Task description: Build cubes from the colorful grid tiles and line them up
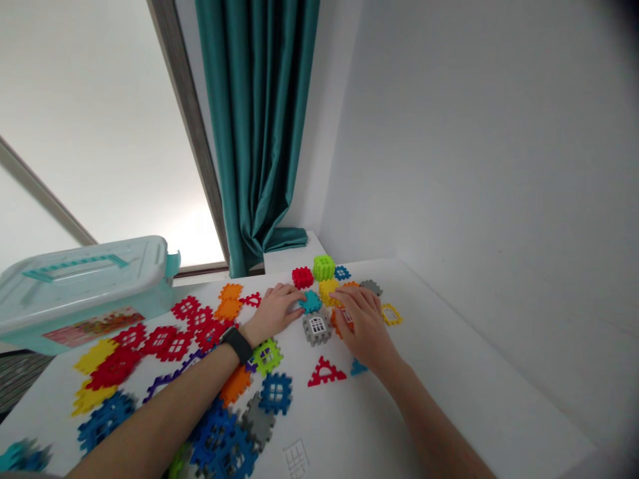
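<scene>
Plastic building tiles (267,356) lie spread on a white table (449,372). Both hands are apart but close: the left hand (273,313) reaches a teal tile (310,302), and the right hand (362,326) covers an orange tile (344,320), beside a gray window cube (317,328). Farther stand a red cube (302,277) and a green cube (323,267); a pale teal plastic box (84,293) sits at left.

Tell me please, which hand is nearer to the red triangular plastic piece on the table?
Right. The right hand is beside and above the red triangular plastic piece, apart from it; the left hand is farther, up and left of it.
</scene>
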Demonstrator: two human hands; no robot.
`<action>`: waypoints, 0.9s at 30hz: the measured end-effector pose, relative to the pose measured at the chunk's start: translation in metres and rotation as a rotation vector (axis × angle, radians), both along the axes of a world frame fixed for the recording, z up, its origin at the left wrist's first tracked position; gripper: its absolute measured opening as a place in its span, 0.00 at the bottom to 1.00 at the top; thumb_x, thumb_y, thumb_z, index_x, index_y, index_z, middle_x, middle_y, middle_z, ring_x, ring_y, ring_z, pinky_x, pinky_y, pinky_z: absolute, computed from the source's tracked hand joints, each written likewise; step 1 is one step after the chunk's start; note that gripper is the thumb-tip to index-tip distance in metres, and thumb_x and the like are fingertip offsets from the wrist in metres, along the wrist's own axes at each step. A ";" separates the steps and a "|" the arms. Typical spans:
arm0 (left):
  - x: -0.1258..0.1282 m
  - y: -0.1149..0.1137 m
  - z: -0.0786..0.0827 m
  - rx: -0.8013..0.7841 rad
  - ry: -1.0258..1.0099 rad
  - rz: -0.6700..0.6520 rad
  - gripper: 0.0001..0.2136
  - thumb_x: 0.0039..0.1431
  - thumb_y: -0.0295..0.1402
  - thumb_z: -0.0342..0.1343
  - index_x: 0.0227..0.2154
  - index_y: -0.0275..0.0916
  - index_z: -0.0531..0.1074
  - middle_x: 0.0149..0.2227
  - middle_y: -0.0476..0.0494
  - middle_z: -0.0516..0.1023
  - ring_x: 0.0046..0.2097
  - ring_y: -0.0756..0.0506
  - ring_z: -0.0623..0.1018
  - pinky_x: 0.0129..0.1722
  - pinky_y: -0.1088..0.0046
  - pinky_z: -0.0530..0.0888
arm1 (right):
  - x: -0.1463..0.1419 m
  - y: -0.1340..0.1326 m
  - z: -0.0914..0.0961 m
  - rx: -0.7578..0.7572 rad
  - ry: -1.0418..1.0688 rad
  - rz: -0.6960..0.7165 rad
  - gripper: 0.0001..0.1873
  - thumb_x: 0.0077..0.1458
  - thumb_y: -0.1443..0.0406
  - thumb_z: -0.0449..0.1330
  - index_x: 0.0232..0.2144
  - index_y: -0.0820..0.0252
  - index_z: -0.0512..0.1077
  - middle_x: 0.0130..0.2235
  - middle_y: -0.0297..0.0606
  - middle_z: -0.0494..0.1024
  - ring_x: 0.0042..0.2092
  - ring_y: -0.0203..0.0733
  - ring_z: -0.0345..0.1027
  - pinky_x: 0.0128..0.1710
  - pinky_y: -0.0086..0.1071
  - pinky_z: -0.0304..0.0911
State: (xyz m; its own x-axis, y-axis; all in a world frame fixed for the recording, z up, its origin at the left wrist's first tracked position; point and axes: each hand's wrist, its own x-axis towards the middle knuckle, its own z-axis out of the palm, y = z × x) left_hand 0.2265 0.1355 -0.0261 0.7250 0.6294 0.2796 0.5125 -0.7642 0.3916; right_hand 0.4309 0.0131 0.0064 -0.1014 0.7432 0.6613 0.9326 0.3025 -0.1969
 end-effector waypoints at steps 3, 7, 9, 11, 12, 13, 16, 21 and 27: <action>0.001 0.000 0.001 -0.015 0.010 0.015 0.08 0.63 0.36 0.60 0.45 0.46 0.76 0.52 0.44 0.76 0.53 0.39 0.73 0.52 0.59 0.70 | -0.002 -0.001 0.001 0.002 0.015 -0.004 0.14 0.64 0.70 0.52 0.49 0.57 0.71 0.49 0.43 0.78 0.53 0.51 0.65 0.58 0.48 0.56; 0.002 -0.001 0.002 -0.024 0.012 0.024 0.08 0.64 0.34 0.59 0.44 0.45 0.76 0.52 0.45 0.77 0.53 0.39 0.73 0.52 0.58 0.70 | -0.002 -0.002 0.000 -0.002 0.016 0.001 0.13 0.64 0.70 0.52 0.49 0.58 0.71 0.49 0.43 0.78 0.53 0.51 0.65 0.57 0.48 0.56; 0.001 -0.001 0.002 -0.027 0.011 0.026 0.08 0.64 0.34 0.59 0.44 0.45 0.76 0.52 0.45 0.77 0.53 0.39 0.73 0.52 0.58 0.69 | -0.001 -0.002 0.000 -0.004 0.015 0.003 0.13 0.64 0.70 0.52 0.48 0.58 0.71 0.49 0.43 0.78 0.53 0.51 0.65 0.57 0.48 0.56; 0.001 -0.001 0.002 -0.029 0.011 0.024 0.08 0.64 0.34 0.58 0.44 0.45 0.76 0.52 0.45 0.77 0.53 0.39 0.73 0.52 0.58 0.69 | 0.000 -0.002 0.000 -0.005 0.020 0.002 0.13 0.64 0.70 0.52 0.48 0.58 0.71 0.49 0.44 0.78 0.53 0.51 0.64 0.57 0.48 0.56; 0.001 -0.001 0.002 -0.029 0.013 0.023 0.08 0.64 0.34 0.58 0.45 0.45 0.76 0.52 0.45 0.77 0.53 0.39 0.73 0.52 0.58 0.69 | 0.000 -0.002 0.000 -0.008 0.025 0.002 0.13 0.64 0.70 0.52 0.48 0.58 0.71 0.49 0.44 0.78 0.53 0.51 0.64 0.57 0.48 0.56; 0.001 -0.001 0.002 -0.028 0.016 0.022 0.08 0.64 0.34 0.58 0.45 0.45 0.76 0.52 0.45 0.77 0.53 0.39 0.73 0.52 0.58 0.69 | 0.000 -0.002 0.000 -0.011 0.029 0.001 0.13 0.64 0.70 0.52 0.49 0.58 0.71 0.49 0.44 0.77 0.53 0.51 0.64 0.57 0.48 0.56; 0.001 -0.002 0.004 -0.029 0.026 0.022 0.07 0.65 0.34 0.57 0.45 0.45 0.75 0.53 0.45 0.77 0.53 0.39 0.73 0.51 0.59 0.69 | 0.001 -0.003 0.000 -0.018 0.034 -0.004 0.14 0.64 0.70 0.52 0.49 0.58 0.71 0.49 0.44 0.77 0.53 0.51 0.64 0.57 0.48 0.56; 0.001 -0.003 0.005 -0.037 0.039 0.030 0.07 0.66 0.35 0.56 0.45 0.45 0.74 0.53 0.45 0.77 0.54 0.39 0.73 0.51 0.59 0.68 | 0.000 -0.003 0.000 -0.011 0.044 -0.009 0.14 0.64 0.70 0.52 0.49 0.57 0.71 0.49 0.43 0.78 0.53 0.51 0.65 0.57 0.49 0.56; 0.003 -0.003 0.005 -0.044 0.070 0.038 0.09 0.63 0.35 0.59 0.46 0.45 0.73 0.54 0.45 0.76 0.55 0.39 0.72 0.52 0.59 0.68 | 0.000 -0.004 0.001 -0.016 0.040 -0.009 0.14 0.64 0.69 0.52 0.49 0.57 0.71 0.49 0.43 0.78 0.53 0.51 0.65 0.57 0.48 0.57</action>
